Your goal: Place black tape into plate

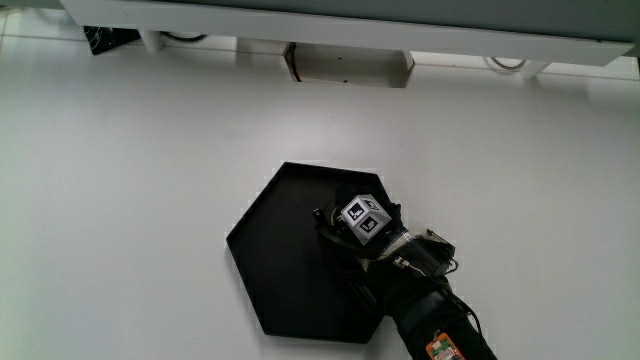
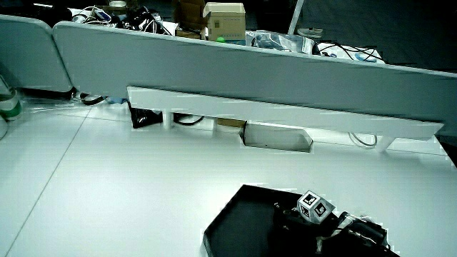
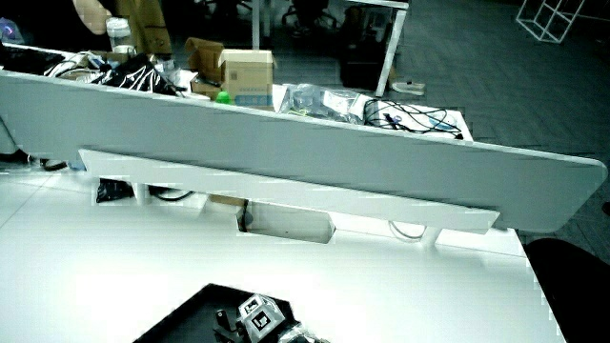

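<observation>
The black six-sided plate (image 1: 270, 260) lies on the white table (image 1: 150, 180), nearer to the person than the low partition (image 2: 250, 78). The part of the plate that comes first to the eye is bare. Next comes the hand (image 1: 360, 238), low over the inside of the plate close to one of its corners, with the patterned cube (image 1: 363, 218) on its back turned upward. The forearm (image 1: 425, 305) crosses the plate's edge nearest the person.

I do not see the black tape in any view. Perhaps it is under the hand, dark against the dark plate, but I cannot tell whether the hand grasps it or has let it go.

I judge this to be the placing step, at the plate itself. The next move calls for leaving the tape flat inside the rim and lifting the hand straight up, without dragging the plate.

The main view shows the plate's whole outline. In both side views the plate (image 2: 243, 214) (image 3: 191, 310) is cut off, but there the hand (image 2: 307, 223) (image 3: 250, 331) appears very close to its floor.
</observation>
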`<state>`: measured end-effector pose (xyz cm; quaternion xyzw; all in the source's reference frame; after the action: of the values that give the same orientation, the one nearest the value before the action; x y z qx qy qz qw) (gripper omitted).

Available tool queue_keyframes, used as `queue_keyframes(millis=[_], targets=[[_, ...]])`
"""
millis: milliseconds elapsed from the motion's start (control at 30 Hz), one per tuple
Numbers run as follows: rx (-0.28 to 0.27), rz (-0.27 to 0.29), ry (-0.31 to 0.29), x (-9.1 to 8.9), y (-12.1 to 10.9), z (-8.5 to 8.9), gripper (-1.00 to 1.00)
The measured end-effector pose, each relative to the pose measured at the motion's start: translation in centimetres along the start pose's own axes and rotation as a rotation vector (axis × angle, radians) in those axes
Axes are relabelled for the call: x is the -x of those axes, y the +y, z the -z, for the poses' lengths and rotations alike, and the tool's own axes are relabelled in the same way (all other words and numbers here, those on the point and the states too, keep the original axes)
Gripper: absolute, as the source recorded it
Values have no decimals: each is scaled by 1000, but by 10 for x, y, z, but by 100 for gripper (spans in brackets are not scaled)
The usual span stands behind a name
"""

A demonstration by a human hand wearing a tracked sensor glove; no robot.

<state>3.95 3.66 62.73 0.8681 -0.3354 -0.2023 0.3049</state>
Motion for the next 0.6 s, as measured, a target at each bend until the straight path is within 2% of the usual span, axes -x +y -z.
queue_keyframes(millis=[67, 100, 167, 200, 267, 300, 333, 367, 400, 467, 500, 600], targets=[[15, -22, -19, 3, 3, 2, 0], [26, -13, -41, 5, 4, 3, 0], [42, -36, -43, 8, 7, 5, 0], [65, -26, -53, 9, 9, 5, 0], [115, -52, -81, 15, 15, 8, 0], [143, -76, -66, 17, 17, 12, 0], [162, -71, -71, 18, 19, 16, 0], [166, -84, -62, 19, 19, 17, 0], [181, -68, -84, 20, 20, 21, 0], [185, -82, -50, 19, 20, 22, 0], [201, -67, -64, 21, 21, 22, 0], [271, -113, -36, 27, 26, 26, 0]])
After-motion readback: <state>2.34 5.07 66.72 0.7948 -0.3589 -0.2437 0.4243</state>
